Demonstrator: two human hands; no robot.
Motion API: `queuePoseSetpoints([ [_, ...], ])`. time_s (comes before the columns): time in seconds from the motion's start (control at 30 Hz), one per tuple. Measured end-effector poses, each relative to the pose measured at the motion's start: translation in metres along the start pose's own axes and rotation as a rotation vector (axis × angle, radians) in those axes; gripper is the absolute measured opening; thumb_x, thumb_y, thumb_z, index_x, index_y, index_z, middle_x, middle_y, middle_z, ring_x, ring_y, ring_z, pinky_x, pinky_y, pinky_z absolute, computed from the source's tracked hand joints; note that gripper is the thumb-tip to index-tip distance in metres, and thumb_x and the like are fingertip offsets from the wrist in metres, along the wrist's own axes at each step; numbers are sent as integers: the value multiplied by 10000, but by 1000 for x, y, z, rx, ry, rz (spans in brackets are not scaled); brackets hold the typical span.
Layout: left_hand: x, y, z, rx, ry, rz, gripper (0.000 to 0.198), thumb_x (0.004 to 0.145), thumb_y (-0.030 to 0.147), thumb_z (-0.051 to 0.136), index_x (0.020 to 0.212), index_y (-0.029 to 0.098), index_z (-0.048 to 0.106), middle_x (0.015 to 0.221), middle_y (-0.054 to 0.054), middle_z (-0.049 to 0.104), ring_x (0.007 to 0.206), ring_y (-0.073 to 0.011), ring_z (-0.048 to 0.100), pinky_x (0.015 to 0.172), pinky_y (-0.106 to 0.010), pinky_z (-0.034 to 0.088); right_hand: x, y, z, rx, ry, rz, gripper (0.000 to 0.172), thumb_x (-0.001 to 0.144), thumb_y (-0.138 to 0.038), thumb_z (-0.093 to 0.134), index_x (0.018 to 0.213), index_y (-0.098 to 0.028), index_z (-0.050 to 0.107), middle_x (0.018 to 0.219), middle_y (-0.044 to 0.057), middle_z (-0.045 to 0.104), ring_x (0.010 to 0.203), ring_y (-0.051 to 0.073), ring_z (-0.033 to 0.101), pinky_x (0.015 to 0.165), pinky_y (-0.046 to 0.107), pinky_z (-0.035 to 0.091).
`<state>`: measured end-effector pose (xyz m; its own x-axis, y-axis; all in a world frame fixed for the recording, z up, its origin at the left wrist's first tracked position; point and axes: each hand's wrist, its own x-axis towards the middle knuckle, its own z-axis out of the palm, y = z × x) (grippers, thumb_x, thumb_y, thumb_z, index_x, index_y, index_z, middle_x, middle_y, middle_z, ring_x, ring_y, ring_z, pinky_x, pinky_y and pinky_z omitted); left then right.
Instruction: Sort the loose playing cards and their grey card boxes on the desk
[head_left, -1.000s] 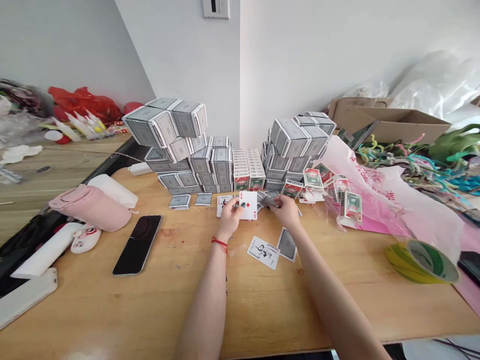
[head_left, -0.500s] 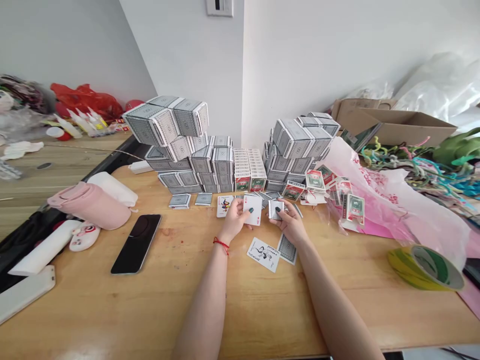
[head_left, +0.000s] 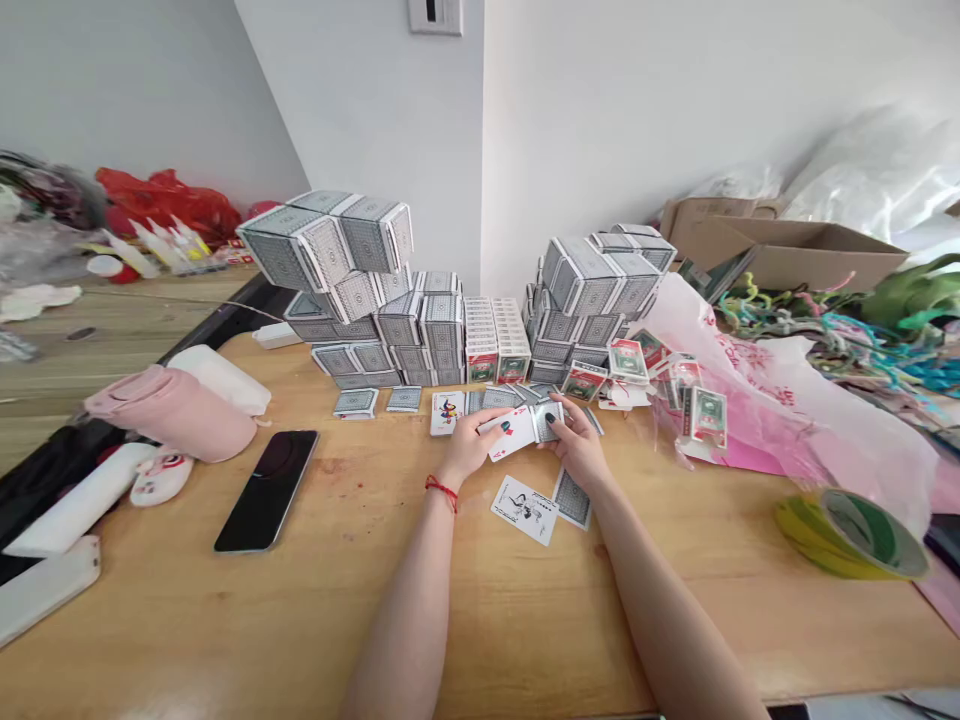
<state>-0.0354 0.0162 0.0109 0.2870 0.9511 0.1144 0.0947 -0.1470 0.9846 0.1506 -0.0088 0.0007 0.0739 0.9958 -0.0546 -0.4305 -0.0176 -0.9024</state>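
My left hand (head_left: 471, 446) pinches an ace of diamonds playing card (head_left: 513, 434), face up and tilted, thumb on its face. In my right hand (head_left: 579, 440) is a small face-down stack of cards (head_left: 548, 422), its edge meeting the ace. How many cards lie under the ace I cannot tell. A black-and-white joker (head_left: 525, 509) lies face up below my hands, beside a face-down card (head_left: 572, 497). Left of my left hand sits a coloured joker (head_left: 448, 413). Behind my hands more face-down cards (head_left: 498, 397) are partly hidden.
Tall stacks of bundled cards stand at left (head_left: 360, 300) and right (head_left: 585, 300), with boxed decks (head_left: 496, 345) between. A phone (head_left: 267, 490) and a pink bottle (head_left: 172, 412) lie left. To the right are loose card boxes (head_left: 705, 418), a tape roll (head_left: 851, 535) and pink plastic (head_left: 780, 400).
The ace in my left hand has turned from nearly upright to slanted and moved right, up against the stack in my right hand. The view has shifted slightly.
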Motion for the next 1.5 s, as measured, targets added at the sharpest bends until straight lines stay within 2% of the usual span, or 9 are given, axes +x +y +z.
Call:
queuePoseSetpoints([
  [0.13, 0, -2, 0, 38, -44, 5, 272, 750, 173, 533, 985, 163, 670, 1056, -79, 659, 998, -195, 588, 901, -321, 440, -1, 3, -1, -25, -29, -2, 421, 682, -328, 674, 1075, -285, 529, 765, -25, 546, 626, 121, 536, 514, 264, 526],
  [0.47, 0, -1, -3, 120, -28, 48, 268, 741, 117, 497, 910, 177, 696, 997, -58, 671, 945, -179, 596, 854, -313, 465, -1, 6, -1, -168, -69, -24, 400, 693, -365, 661, 1032, -259, 477, 727, -28, 515, 585, 123, 531, 455, 254, 516],
  [0.77, 1, 0, -2, 112, -27, 24, 273, 744, 120, 496, 923, 178, 694, 996, -60, 667, 928, -180, 596, 840, -309, 464, -4, 6, 3, -134, -18, -38, 373, 686, -365, 670, 981, -256, 470, 747, -29, 538, 573, 122, 540, 440, 252, 508],
  [1.0, 1, 1, -2, 87, -39, -27, 270, 728, 121, 490, 890, 163, 701, 957, -61, 671, 865, -166, 595, 753, -271, 469, -5, 6, 4, -114, 28, -4, 403, 655, -365, 696, 977, -254, 481, 716, -34, 549, 552, 124, 540, 419, 247, 499],
  [1.2, -1, 4, -5, 52, -69, -53, 267, 713, 147, 514, 900, 160, 703, 908, -63, 666, 783, -159, 589, 648, -248, 455, -7, 2, 5, -59, 6, 39, 406, 633, -364, 713, 951, -251, 487, 719, -34, 561, 542, 120, 537, 410, 247, 498],
  [1.37, -1, 5, -4, 97, -75, -47, 258, 720, 125, 494, 856, 167, 709, 901, -52, 663, 809, -155, 590, 710, -260, 461, -8, 2, 7, -107, 9, 56, 419, 612, -377, 727, 933, -242, 494, 714, -33, 546, 575, 134, 549, 394, 247, 502],
  [1.5, -1, 4, 2, 142, -22, 7, 277, 729, 105, 464, 852, 179, 701, 917, -43, 661, 859, -158, 585, 805, -288, 454, -8, 3, 7, -160, 16, 58, 412, 627, -389, 715, 938, -233, 495, 726, -25, 535, 605, 140, 549, 392, 248, 513],
])
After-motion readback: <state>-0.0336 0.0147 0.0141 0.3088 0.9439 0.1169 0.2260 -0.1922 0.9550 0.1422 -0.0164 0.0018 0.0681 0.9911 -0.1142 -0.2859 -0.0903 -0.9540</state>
